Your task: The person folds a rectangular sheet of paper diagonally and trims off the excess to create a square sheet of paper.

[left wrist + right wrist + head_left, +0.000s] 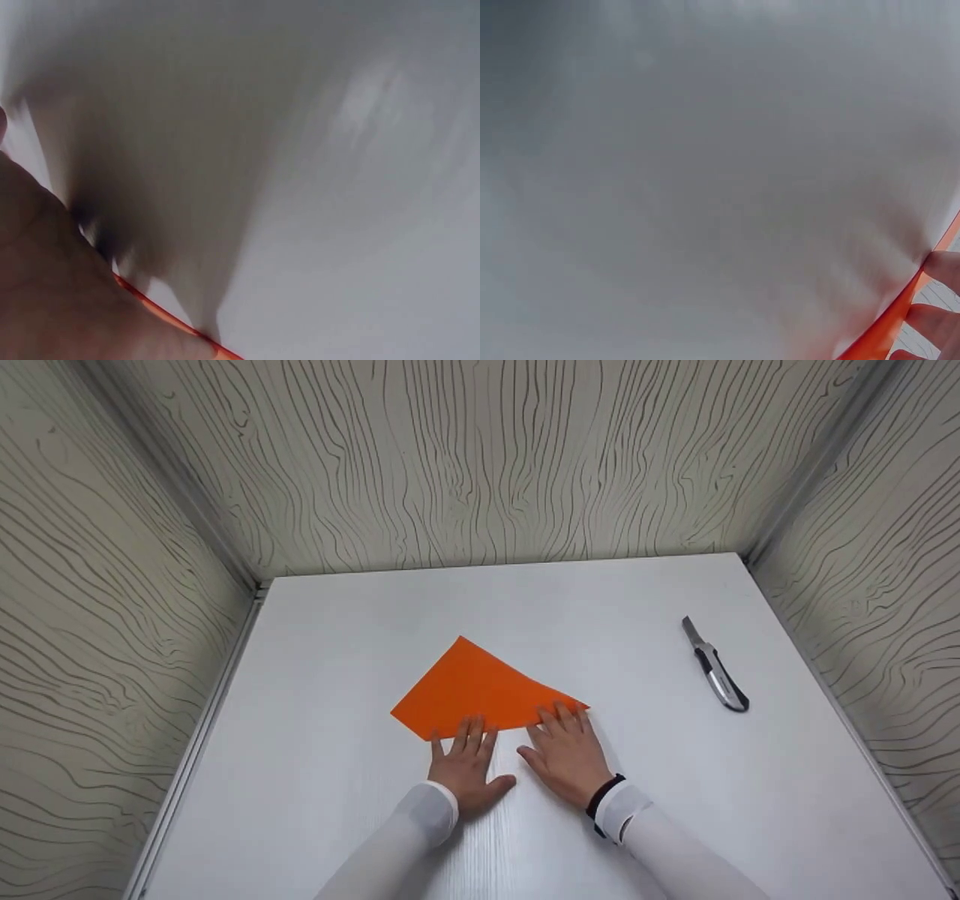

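Observation:
A folded sheet of orange paper (472, 682) lies on the white table, its peak pointing to the back wall and its long near edge toward me. My left hand (465, 772) lies palm down with spread fingers, its fingertips on the near edge at the left part. To the right, my right hand (570, 750) presses its extended fingertips on the paper close to its right corner. In the left wrist view a thin strip of the orange paper (161, 311) shows past the hand. The right wrist view has fingertips (934, 322) against the paper's edge (885, 326).
A utility knife (718, 667) with a grey and black handle lies on the right side of the white table (315, 660), its blade pointing to the back. Panels with a wood-line pattern (465, 465) stand around the back and both sides.

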A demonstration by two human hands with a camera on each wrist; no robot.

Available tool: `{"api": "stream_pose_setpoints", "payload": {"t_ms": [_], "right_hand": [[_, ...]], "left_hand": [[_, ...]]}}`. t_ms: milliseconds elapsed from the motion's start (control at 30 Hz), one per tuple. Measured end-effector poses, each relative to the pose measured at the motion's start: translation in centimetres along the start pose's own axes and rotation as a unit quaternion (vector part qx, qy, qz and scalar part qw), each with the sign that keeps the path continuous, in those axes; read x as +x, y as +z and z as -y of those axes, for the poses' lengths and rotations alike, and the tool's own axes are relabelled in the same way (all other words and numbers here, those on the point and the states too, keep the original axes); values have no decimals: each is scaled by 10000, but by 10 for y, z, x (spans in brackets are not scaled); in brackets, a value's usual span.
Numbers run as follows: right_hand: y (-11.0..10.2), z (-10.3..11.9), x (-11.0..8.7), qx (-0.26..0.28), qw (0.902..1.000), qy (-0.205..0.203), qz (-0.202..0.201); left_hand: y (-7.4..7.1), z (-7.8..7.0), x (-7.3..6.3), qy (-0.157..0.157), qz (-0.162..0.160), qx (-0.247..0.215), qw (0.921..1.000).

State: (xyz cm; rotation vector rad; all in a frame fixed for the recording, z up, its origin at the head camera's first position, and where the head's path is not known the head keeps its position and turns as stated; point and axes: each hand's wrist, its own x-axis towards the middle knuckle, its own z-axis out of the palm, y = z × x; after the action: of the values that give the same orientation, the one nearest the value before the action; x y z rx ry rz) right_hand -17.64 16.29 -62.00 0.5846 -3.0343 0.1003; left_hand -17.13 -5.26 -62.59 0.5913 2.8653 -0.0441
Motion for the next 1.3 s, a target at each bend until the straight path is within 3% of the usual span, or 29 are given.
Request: {"api": "stream_pose_setpoints", "payload": {"t_ms": [633, 1300], "right_hand": [[2, -6, -2, -93, 9997, 43, -199], [-2, -7, -6, -169, 9996, 186, -112]], "left_hand": [[1, -1, 1, -8, 27, 67, 10000], [3, 0, 0, 10, -9, -53, 10000]]}}
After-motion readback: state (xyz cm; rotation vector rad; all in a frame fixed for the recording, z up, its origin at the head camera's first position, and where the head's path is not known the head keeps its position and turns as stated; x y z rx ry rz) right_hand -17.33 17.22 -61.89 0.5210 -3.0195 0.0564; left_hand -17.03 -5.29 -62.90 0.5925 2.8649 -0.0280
